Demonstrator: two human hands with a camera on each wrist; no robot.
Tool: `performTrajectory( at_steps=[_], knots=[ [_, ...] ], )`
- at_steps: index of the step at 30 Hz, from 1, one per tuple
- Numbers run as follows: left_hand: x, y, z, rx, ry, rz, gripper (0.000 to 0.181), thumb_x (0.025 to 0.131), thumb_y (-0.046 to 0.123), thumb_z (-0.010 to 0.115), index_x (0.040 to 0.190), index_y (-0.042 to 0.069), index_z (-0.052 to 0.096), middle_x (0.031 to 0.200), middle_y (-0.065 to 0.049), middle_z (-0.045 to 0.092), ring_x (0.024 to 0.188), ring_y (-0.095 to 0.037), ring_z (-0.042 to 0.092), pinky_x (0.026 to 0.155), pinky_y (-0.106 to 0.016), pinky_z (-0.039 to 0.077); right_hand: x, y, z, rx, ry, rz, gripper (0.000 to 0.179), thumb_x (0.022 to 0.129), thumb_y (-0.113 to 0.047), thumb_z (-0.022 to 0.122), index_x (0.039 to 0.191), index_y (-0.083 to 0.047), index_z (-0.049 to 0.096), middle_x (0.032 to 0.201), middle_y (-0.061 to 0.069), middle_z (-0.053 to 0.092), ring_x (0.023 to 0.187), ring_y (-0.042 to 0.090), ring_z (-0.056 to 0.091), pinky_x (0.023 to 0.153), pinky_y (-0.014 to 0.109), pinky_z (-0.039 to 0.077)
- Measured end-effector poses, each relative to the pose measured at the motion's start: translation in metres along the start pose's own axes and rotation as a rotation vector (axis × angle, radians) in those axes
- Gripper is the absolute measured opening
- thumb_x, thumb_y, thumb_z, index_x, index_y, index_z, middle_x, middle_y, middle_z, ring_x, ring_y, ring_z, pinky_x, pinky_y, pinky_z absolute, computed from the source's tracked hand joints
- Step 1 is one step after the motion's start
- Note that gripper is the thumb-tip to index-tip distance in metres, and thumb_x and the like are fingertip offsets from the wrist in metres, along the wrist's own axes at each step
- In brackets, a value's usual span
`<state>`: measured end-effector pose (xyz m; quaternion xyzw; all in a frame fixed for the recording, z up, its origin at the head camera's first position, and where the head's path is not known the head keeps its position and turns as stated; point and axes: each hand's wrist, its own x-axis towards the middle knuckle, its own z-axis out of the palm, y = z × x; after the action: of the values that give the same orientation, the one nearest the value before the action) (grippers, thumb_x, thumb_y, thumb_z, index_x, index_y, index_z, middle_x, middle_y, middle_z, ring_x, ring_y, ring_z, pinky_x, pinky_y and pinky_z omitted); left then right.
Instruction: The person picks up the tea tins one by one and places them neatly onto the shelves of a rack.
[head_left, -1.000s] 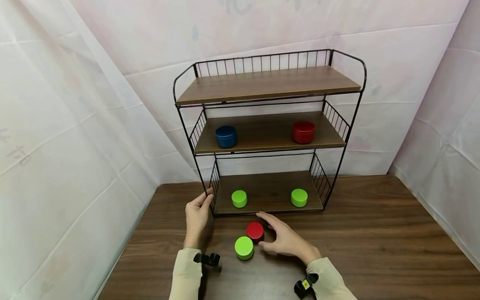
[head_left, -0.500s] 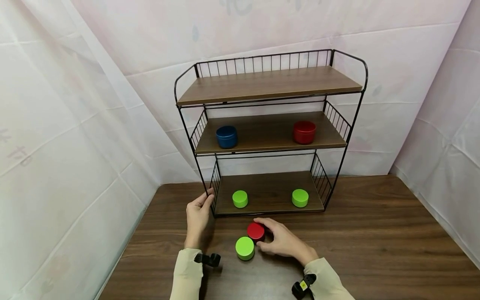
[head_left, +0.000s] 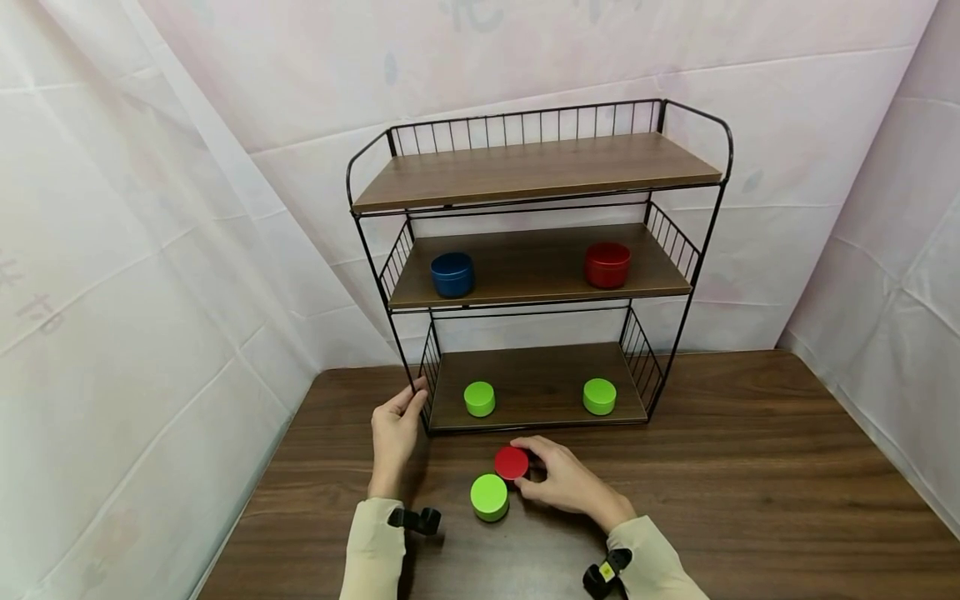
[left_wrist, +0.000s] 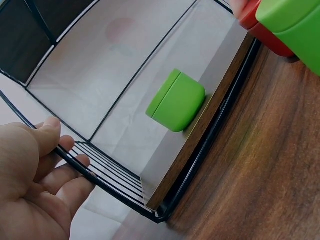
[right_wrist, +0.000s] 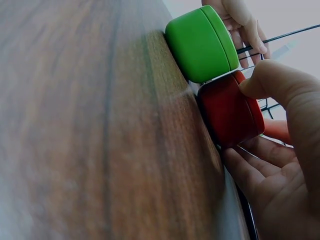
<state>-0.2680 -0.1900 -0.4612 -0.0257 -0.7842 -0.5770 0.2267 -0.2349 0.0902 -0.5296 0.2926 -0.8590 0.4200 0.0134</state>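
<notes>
My right hand [head_left: 566, 485] holds a small round red tin [head_left: 512, 463] with its lid on, standing on the table in front of the rack. In the right wrist view the thumb rests near the lid seam of the red tin [right_wrist: 227, 112], with fingers on its opposite side. Close beside it on the table is a lidded green tin [head_left: 489, 495]. My left hand [head_left: 393, 437] grips the front left post of a black wire rack [head_left: 536, 167] with three wooden shelves. In the left wrist view, thumb and fingers of the left hand [left_wrist: 35, 185] curl round the thin post.
Two green tins, a left one [head_left: 479, 399] and a right one [head_left: 599, 397], stand on the bottom shelf. The middle shelf bears a blue tin [head_left: 452, 275] and a larger red tin [head_left: 607, 265]. White cloth [head_left: 150, 250] hangs behind and beside the wooden table [head_left: 750, 483].
My right hand has moved slightly left and closed its thumb and fingers onto the red tin. The left hand stays on the rack post.
</notes>
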Motion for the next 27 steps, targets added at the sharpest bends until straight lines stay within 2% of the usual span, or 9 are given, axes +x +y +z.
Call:
performTrajectory(
  at_steps=[4, 13, 22, 27],
  knots=[
    [-0.0004, 0.0001, -0.0004, 0.003, -0.003, 0.004, 0.025, 0.1, 0.004, 0.067, 0.123, -0.002, 0.074, 0.124, -0.02, 0.072, 0.121, -0.032, 0.066, 0.089, -0.005, 0.046, -0.0001, 0.0002, -0.0008, 0.022, -0.005, 0.004, 0.053, 0.088, -0.019, 0.075, 0.138, -0.007, 0.061, 0.131, 0.001, 0.066, 0.114, 0.016, 0.064, 0.095, 0.031, 0.055],
    [-0.0011, -0.0017, 0.0001, 0.002, 0.003, -0.004, 0.024, 0.099, 0.005, 0.067, 0.122, -0.001, 0.075, 0.122, -0.018, 0.073, 0.12, -0.031, 0.066, 0.087, -0.004, 0.046, -0.0013, 0.0011, -0.0015, 0.143, -0.046, 0.045, 0.051, 0.092, -0.021, 0.075, 0.137, -0.004, 0.06, 0.131, 0.007, 0.065, 0.112, 0.019, 0.069, 0.091, 0.03, 0.058],
    [-0.0008, -0.002, -0.0003, -0.005, -0.001, -0.001, 0.025, 0.1, 0.005, 0.067, 0.123, -0.004, 0.073, 0.123, -0.018, 0.073, 0.12, -0.03, 0.066, 0.088, -0.005, 0.047, -0.0008, 0.0014, -0.004, 0.199, -0.024, 0.054, 0.045, 0.092, -0.022, 0.077, 0.132, -0.007, 0.063, 0.126, 0.007, 0.066, 0.111, 0.02, 0.069, 0.091, 0.028, 0.058],
    [-0.0009, 0.0002, -0.0012, -0.004, -0.006, -0.001, 0.026, 0.1, 0.005, 0.067, 0.123, -0.004, 0.073, 0.123, -0.017, 0.073, 0.119, -0.029, 0.066, 0.087, -0.006, 0.048, 0.0001, 0.0003, -0.0061, 0.279, -0.009, 0.049, 0.046, 0.092, -0.017, 0.077, 0.133, -0.005, 0.061, 0.124, 0.01, 0.068, 0.107, 0.02, 0.071, 0.087, 0.029, 0.059]
  ],
)
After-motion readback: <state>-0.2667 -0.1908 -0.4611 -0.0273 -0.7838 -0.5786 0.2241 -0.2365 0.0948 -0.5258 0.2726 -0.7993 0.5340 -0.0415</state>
